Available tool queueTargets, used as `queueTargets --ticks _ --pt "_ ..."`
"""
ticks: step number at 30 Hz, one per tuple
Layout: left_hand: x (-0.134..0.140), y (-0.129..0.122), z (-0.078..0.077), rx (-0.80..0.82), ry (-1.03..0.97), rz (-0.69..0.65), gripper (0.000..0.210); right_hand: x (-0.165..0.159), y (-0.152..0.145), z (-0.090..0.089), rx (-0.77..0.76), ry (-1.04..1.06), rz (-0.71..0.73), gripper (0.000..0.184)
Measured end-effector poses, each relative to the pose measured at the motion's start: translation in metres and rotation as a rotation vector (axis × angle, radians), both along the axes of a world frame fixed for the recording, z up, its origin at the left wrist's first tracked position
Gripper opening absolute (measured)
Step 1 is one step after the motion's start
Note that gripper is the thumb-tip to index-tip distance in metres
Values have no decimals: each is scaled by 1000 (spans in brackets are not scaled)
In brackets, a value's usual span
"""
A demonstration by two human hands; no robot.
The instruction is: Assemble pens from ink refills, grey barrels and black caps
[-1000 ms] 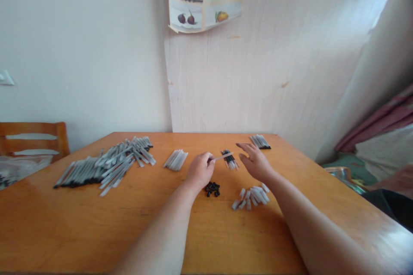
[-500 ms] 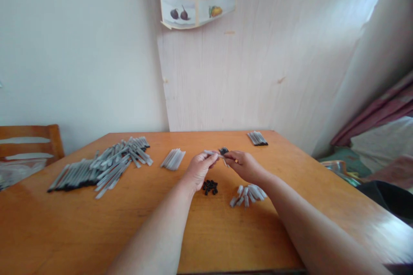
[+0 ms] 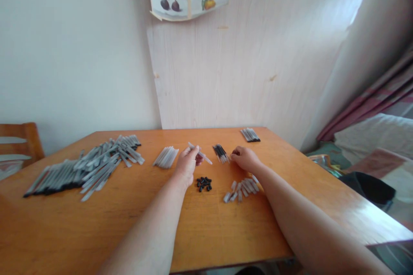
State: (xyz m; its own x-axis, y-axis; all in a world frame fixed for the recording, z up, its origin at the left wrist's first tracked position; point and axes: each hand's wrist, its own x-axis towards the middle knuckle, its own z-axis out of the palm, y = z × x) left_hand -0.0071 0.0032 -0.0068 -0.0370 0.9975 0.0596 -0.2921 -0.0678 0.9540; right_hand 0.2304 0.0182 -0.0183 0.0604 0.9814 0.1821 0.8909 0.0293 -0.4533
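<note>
My left hand is closed around a translucent pen barrel, which points down to the right above the table. My right hand rests low with curled fingers, just right of a small bunch of thin black pen refills with pale ends. What its fingertips hold, if anything, is hidden. Nearer to me lies a cluster of small black plugs. Clear pen caps are spread below my right wrist. Left of my left hand, more translucent barrels lie side by side.
A large heap of pale pens with black ends covers the table's left part. A small row of similar pens lies at the back right. Beyond the right edge stands a black bin; a wooden chair is at left.
My hands were together over the refills and are now apart. The left has drawn back with the barrel; the right has moved right of the refills. The view has shifted slightly right.
</note>
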Motion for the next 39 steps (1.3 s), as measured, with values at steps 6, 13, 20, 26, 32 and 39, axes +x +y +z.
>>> queueTargets --ticks 6,13,20,26,32,39 --pt "0 -1 0 -10 29 -6 35 -4 3 2 -71 -101 -9 26" --pt "1 -2 2 -16 60 -3 34 -1 4 2 -90 -148 -53 23" --pt "1 -2 1 -14 100 -23 35 -6 4 4 -128 -184 -88 29" --pt "-1 0 -1 -3 108 -47 36 -2 4 6 -186 -214 -114 24" --pt "-2 0 -2 -16 123 -60 38 8 6 9 -209 -243 -106 27" --pt "0 -4 1 -23 119 -66 35 17 6 9 -229 -211 -72 29"
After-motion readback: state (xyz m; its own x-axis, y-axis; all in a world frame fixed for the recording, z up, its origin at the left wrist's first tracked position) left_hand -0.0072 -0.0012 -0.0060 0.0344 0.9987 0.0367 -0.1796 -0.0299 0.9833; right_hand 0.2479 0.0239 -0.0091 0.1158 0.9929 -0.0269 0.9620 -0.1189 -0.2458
